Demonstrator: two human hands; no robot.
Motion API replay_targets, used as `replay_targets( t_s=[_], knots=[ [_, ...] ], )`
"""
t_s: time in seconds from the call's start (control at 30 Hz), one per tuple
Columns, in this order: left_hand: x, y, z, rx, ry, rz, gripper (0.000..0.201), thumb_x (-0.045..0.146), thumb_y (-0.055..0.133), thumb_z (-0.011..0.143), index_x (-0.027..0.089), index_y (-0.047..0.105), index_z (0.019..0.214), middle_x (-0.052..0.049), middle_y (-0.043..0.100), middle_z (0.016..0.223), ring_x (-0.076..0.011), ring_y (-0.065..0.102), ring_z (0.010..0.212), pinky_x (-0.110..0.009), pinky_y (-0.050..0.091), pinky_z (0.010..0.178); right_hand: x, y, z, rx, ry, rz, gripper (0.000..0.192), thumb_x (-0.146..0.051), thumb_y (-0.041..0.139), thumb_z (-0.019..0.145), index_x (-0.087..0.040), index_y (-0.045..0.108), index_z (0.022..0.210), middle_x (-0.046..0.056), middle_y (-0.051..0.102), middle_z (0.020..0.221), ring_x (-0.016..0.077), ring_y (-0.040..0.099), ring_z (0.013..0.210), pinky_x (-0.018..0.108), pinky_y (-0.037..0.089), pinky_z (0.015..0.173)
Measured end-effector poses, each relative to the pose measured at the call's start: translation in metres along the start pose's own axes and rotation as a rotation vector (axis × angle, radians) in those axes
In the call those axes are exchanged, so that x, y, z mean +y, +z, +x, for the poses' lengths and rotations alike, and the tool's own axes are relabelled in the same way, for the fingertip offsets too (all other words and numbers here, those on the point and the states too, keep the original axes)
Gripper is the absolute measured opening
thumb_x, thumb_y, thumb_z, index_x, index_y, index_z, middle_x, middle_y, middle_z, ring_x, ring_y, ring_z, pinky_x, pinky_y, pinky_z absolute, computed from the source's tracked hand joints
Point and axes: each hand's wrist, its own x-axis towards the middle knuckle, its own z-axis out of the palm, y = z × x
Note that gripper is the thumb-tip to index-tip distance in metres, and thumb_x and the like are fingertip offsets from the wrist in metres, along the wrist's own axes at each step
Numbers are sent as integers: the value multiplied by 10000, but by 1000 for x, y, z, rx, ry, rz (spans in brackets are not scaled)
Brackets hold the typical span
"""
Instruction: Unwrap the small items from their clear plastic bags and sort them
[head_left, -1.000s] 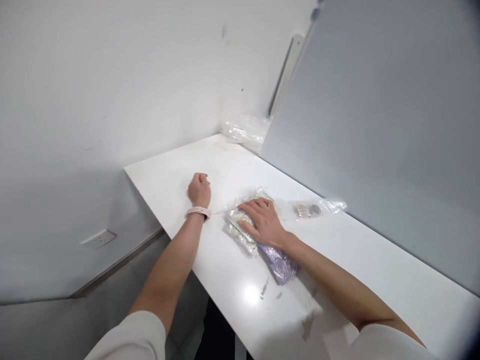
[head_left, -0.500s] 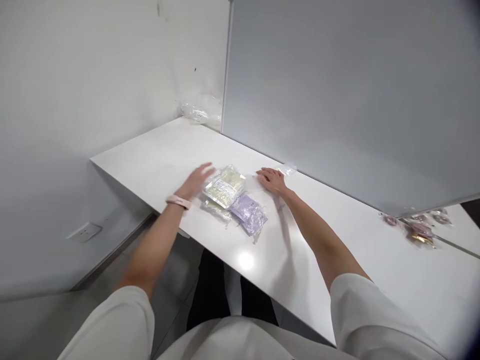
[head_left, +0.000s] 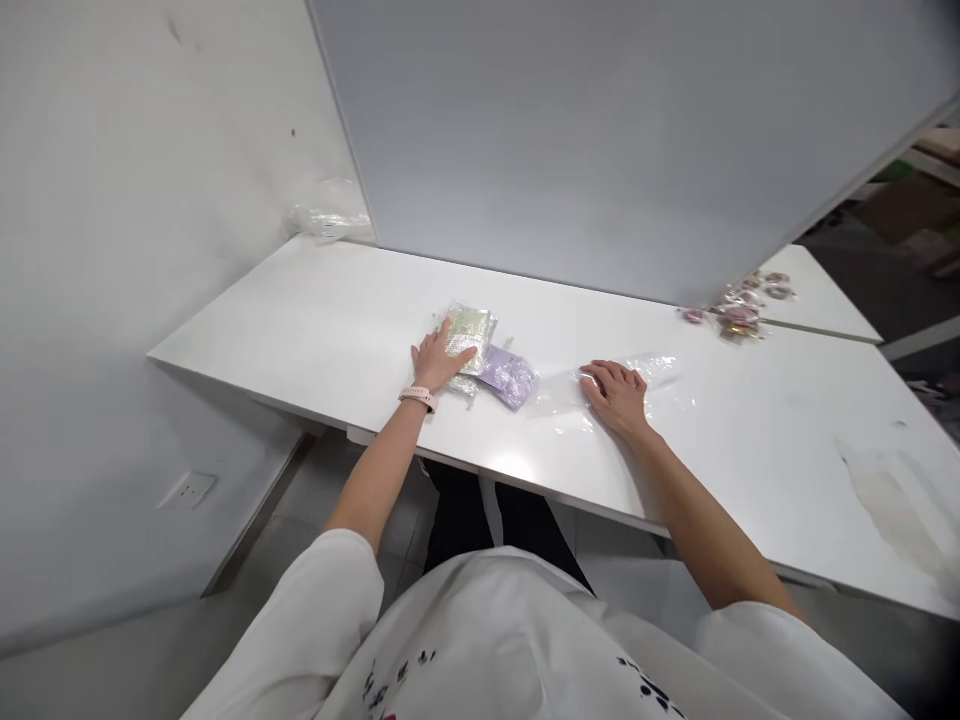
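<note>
On table (head_left: 315, 330): left hand (head_left: 439, 358) touches packets (head_left: 480, 350).

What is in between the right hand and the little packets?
Nothing solid. The right hand lies flat on a clear bag on the table. Between it and the packets under the left hand there is only bare tabletop and what looks like the edge of that clear plastic.
</note>
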Motion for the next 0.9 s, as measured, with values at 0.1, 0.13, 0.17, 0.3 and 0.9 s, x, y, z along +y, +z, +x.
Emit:
replay_targets(
  t_s=[0.1, 0.13, 0.17, 0.3, 0.9],
  knots=[
    [16, 17, 7, 34, -6, -26, 833, 651, 659, 790, 276, 421, 1495, -161, 453, 1542, -385, 264, 1505, -624, 89, 1200, 9, -21, -46, -24, -14, -18, 371, -444, 390, 985, -313, 652, 1213, 50, 603, 1385, 281, 446, 1352, 537, 178, 1177],
    [21, 23, 10, 44, -13, -44, 840, 646, 678, 777, 271, 431, 1487, -164, 453, 1542, -393, 251, 1508, -630, 71, 1199, 8, -26, -59, -42, -31, -25, 372, -443, 387, 991, -311, 648, 1220, 50, 600, 1393, 278, 442, 1360, 532, 184, 1178],
    [26, 28, 12, 50, -18, -65, 850, 639, 697, 764, 266, 438, 1482, -167, 451, 1542, -401, 235, 1511, -636, 46, 1198, 6, -30, -70, -64, -56, -32, 374, -440, 384, 998, -309, 644, 1232, 49, 596, 1401, 275, 437, 1368, 525, 193, 1179],
    [45, 37, 17, 64, -37, -162, 887, 582, 777, 725, 229, 454, 1472, -180, 446, 1542, -428, 213, 1508, -655, 6, 1189, -7, -39, -94, -153, -233, -34, 378, -435, 379, 1021, -306, 634, 1269, 41, 584, 1421, 254, 412, 1401, 490, 212, 1196],
    [194, 139, -188, -310, 508, 493, 532, 203, 576, 887, 132, 479, 1405, -181, 539, 1341, -330, 501, 1200, -450, 435, 970, -16, -63, -223, 292, 524, 340, 500, -524, 429, 956, -178, 655, 1237, 66, 723, 845, 207, 645, 732, 340, 476, 746]
  ],
)
